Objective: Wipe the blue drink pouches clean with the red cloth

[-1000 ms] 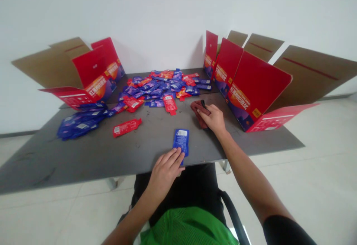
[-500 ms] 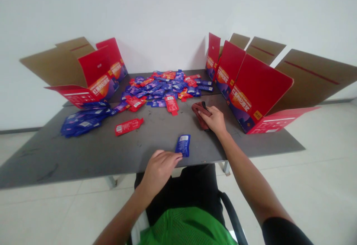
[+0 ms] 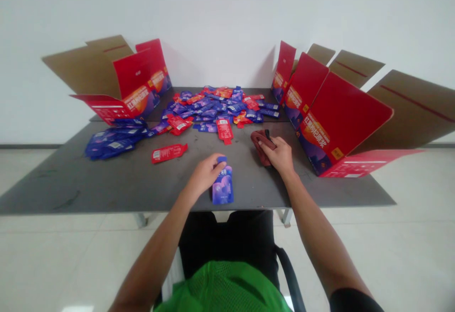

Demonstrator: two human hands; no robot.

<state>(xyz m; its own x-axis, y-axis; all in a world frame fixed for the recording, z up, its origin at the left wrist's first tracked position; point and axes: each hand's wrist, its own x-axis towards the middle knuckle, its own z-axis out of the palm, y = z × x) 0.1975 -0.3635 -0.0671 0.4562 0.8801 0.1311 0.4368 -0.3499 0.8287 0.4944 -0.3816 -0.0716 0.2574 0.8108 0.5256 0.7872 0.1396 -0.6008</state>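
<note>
My left hand (image 3: 205, 175) pinches a blue-purple pouch (image 3: 223, 189) by its narrow top end. The pouch's printed front faces up near the table's front edge. My right hand (image 3: 282, 156) is closed on a folded brown cloth (image 3: 260, 141) resting on the table, and a small black piece sticks out beside the thumb. A single red pouch (image 3: 169, 153) lies left of my left hand. Farther back is another red pouch (image 3: 224, 130), barcode up, at the front of a mixed heap of red and blue pouches (image 3: 209, 108).
Several blue pouches are stacked (image 3: 113, 142) on the left side of the grey table (image 3: 181, 186). Behind them stand open red cartons (image 3: 133, 84) with raised flaps. More open red cartons (image 3: 334, 117) line the right side, close to my right hand. A white wall is behind.
My left hand has turned the blue pouch over, from barcode side to printed front, and now grips it by its far end. My right hand keeps its hold on the cloth. The view has shifted slightly.
</note>
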